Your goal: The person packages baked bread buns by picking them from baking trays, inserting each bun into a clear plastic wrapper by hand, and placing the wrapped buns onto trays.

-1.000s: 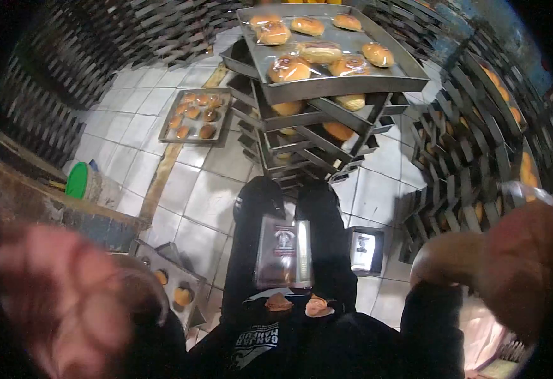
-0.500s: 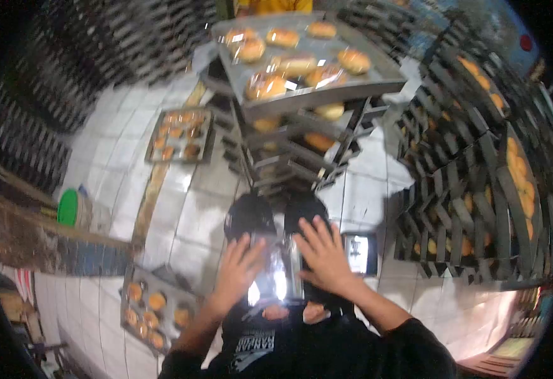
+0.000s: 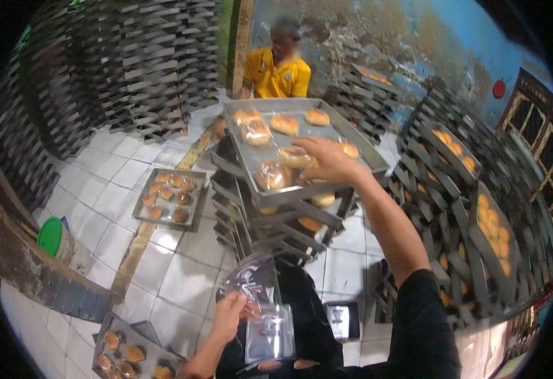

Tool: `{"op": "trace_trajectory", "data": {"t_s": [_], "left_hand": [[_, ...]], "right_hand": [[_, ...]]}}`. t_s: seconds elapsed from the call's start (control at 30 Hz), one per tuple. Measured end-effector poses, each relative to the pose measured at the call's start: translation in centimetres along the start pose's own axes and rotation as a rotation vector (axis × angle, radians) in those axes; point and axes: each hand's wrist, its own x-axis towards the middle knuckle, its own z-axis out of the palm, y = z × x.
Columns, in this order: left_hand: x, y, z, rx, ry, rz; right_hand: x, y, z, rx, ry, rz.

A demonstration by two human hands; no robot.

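Note:
My left hand [image 3: 231, 314] pinches a clear printed plastic bag [image 3: 255, 279] above my lap. Under it, a stack of similar bags [image 3: 270, 338] lies on my thighs. My right hand [image 3: 327, 159] reaches over the top metal tray [image 3: 377, 165], its fingers curved round a long bread roll [image 3: 297, 158]. Other glossy rolls, some looking wrapped in clear plastic, lie about it; one round bun [image 3: 273, 175] is just left of my fingers. My palm partly hides the rolls behind it. This tray tops a crisscross stack of trays.
A person in a yellow shirt [image 3: 276, 79] is behind the stack. Floor trays of buns [image 3: 140, 208] [image 3: 125, 354] are at the left, near a green-lidded bucket [image 3: 50, 237]. More tray stacks [image 3: 459, 252] rise at the right. A packet [image 3: 341, 319] lies on the floor.
My left hand has lifted a bag from the stack on my lap. My right hand has moved from my lap up to the tray and onto a roll. The view has tilted up, showing the person.

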Motion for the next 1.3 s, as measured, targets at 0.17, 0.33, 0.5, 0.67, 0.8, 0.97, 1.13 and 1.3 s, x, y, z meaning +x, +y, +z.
{"op": "trace_trajectory", "data": {"t_s": [0.17,0.33,0.5,0.67,0.8,0.97,1.13,1.3], "left_hand": [[1.1,-4.9,-2.1,-0.176,0.001,0.022],[1.1,-4.2,-2.3,-0.275,0.071,0.025],[1.2,-3.7,-1.7,-0.213,0.045,-0.018],[1.4,-3.6,-0.9,-0.153,0.052,0.015],[1.1,-2.1,0.7,-0.185,0.105,0.043],[1.2,-1.6,0.7,-0.111,0.125,0.164],[1.5,0.7,1.6,-0.083,0.186,0.195],[2.5,1.0,2.2,-0.093,0.143,0.256]], "right_hand": [[8.5,14.8,2.1,0.392,-0.268,0.319],[5.4,10.6,0.7,-0.189,0.232,0.484],[-7.4,1.4,2.6,0.051,0.17,0.706],[-7.8,3.3,4.7,-0.035,0.131,0.668],[-7.6,8.8,7.2,-0.022,0.15,0.612],[-6.0,8.2,9.5,0.088,-0.034,0.866],[-6.1,7.3,8.7,0.14,-0.139,0.75],[-5.8,4.1,7.9,0.306,-0.148,0.744]]}}
